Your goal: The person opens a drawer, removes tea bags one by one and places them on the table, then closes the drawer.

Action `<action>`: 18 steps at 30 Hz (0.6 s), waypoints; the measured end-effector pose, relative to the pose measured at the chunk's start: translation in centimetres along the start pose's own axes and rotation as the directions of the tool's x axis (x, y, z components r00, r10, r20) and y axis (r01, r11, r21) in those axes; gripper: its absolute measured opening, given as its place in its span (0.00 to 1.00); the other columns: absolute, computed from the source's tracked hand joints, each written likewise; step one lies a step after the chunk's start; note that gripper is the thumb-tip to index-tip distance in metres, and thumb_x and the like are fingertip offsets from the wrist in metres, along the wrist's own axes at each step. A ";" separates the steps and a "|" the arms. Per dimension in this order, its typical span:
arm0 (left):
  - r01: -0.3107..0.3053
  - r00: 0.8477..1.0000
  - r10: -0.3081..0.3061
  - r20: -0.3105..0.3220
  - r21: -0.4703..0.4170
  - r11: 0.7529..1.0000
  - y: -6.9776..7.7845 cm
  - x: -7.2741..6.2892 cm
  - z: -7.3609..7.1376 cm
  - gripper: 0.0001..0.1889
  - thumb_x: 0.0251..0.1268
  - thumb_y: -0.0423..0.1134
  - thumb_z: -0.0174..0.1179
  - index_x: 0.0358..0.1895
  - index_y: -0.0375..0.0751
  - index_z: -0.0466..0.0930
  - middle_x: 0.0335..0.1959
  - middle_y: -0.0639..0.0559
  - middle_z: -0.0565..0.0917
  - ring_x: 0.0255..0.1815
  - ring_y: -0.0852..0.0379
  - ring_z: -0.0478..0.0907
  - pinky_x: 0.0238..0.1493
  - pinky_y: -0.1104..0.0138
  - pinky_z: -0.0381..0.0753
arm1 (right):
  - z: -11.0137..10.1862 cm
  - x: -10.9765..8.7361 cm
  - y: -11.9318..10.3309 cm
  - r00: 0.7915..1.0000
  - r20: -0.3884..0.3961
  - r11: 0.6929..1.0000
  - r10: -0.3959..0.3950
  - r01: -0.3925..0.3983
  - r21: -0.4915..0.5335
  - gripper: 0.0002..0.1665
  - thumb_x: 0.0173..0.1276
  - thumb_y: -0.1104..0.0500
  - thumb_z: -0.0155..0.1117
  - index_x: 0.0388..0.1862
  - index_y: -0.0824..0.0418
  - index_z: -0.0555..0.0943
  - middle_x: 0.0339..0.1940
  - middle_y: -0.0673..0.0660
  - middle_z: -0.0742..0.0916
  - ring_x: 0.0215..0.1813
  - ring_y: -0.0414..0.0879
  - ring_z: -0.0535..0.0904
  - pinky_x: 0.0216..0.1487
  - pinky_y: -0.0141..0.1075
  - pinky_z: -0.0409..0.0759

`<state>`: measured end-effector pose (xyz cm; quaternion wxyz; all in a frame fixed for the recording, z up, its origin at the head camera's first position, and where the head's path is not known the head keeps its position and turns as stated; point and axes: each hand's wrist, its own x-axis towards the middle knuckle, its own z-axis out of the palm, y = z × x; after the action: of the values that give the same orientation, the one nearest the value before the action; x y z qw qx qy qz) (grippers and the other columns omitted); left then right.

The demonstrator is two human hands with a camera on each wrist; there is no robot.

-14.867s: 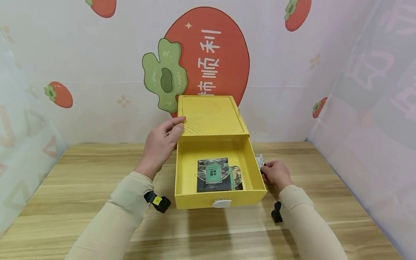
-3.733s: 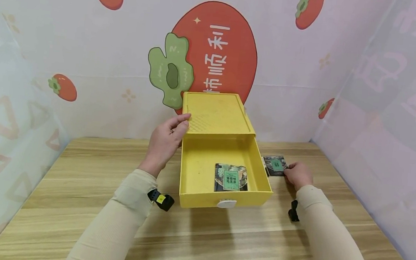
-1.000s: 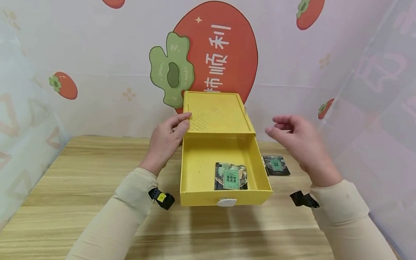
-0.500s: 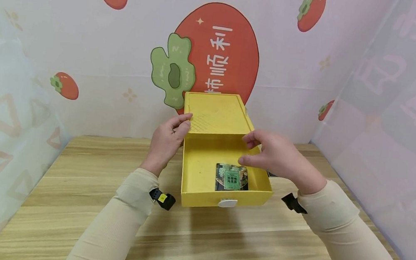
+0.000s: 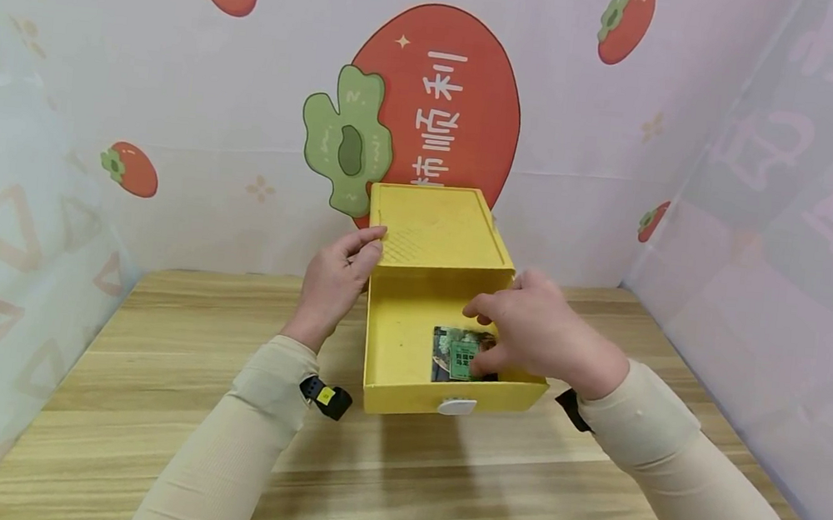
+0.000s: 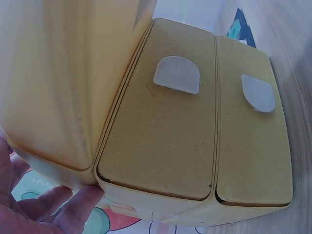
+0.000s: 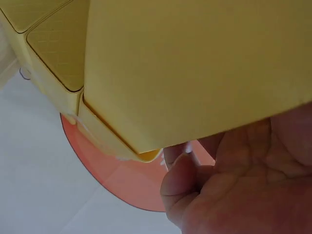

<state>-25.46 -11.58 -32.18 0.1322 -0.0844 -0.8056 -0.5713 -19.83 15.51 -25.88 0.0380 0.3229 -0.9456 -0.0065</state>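
In the head view, a yellow drawer cabinet [image 5: 438, 224] stands with its top drawer [image 5: 411, 393] pulled out. A green-and-dark tea sachet [image 5: 445, 355] lies in that drawer, partly covered by my right hand [image 5: 541, 331]. The right thumb is over the sachet's right side and the fingers bend above it; contact is unclear. My left hand [image 5: 334, 286] holds the cabinet's front left top corner, fingertips on the top. In the left wrist view, its fingers [image 6: 80, 207] lie against the cabinet's edge, and another sachet [image 6: 237, 29] shows on the table behind.
Two shut drawers with white handles [image 6: 178, 75] sit below the pulled one. The wooden table [image 5: 206, 407] carries the cabinet. Behind it hangs a wall cloth [image 5: 252, 93] printed with persimmons.
Earlier, the right hand held a whitish packet beside the drawer, later a dark sachet on the table. It has since let go, risen and come left into the drawer. The left hand stays put.
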 end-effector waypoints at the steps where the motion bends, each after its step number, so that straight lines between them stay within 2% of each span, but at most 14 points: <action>1: -0.001 1.000 0.001 0.000 0.000 1.000 0.0 0.0 0.0 0.22 0.79 0.55 0.53 0.69 0.57 0.81 0.61 0.54 0.84 0.39 0.52 0.79 0.37 0.67 0.81 | 0.1 0.0 -0.1 1.000 0.007 1.000 -0.003 0.004 -0.023 0.34 0.49 0.39 0.85 0.53 0.52 0.88 0.28 0.40 0.88 0.38 0.43 0.78 0.49 0.47 0.65; 4: -0.003 1.000 0.003 -0.001 0.001 1.000 0.0 0.0 0.1 0.22 0.79 0.55 0.53 0.69 0.57 0.81 0.61 0.54 0.84 0.38 0.52 0.79 0.36 0.67 0.80 | 0.2 -0.1 -0.5 0.999 0.034 0.998 0.014 -0.011 -0.065 0.33 0.48 0.38 0.85 0.52 0.48 0.88 0.23 0.39 0.85 0.47 0.51 0.72 0.42 0.46 0.63; 6: -0.003 1.000 0.003 0.000 0.001 1.000 0.0 0.0 0.1 0.22 0.79 0.55 0.53 0.69 0.58 0.81 0.62 0.54 0.84 0.39 0.52 0.79 0.36 0.67 0.80 | 0.3 -0.1 -0.7 0.999 0.045 0.996 0.028 -0.024 -0.087 0.33 0.47 0.37 0.85 0.51 0.47 0.88 0.24 0.39 0.85 0.50 0.54 0.70 0.39 0.45 0.61; 12: 0.000 1.000 0.000 0.002 -0.007 1.000 0.0 0.0 0.0 0.22 0.79 0.55 0.53 0.69 0.58 0.81 0.63 0.55 0.84 0.41 0.52 0.80 0.38 0.67 0.81 | 0.4 -0.2 -1.0 1.000 0.021 0.992 0.021 -0.018 -0.125 0.31 0.44 0.35 0.87 0.45 0.46 0.87 0.26 0.42 0.87 0.52 0.54 0.71 0.38 0.45 0.60; 18: -0.001 1.000 0.001 -0.003 0.006 1.000 0.0 0.0 0.0 0.22 0.79 0.55 0.53 0.69 0.58 0.81 0.62 0.55 0.84 0.42 0.52 0.79 0.38 0.66 0.81 | 0.5 -0.2 -1.1 1.000 0.007 0.988 0.023 -0.022 -0.151 0.31 0.41 0.33 0.87 0.40 0.46 0.86 0.25 0.44 0.83 0.50 0.54 0.72 0.38 0.44 0.59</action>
<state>-25.45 -11.57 -32.16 0.1337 -0.0835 -0.8071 -0.5689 -19.09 14.76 -26.46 0.0584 0.3083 -0.9462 -0.0790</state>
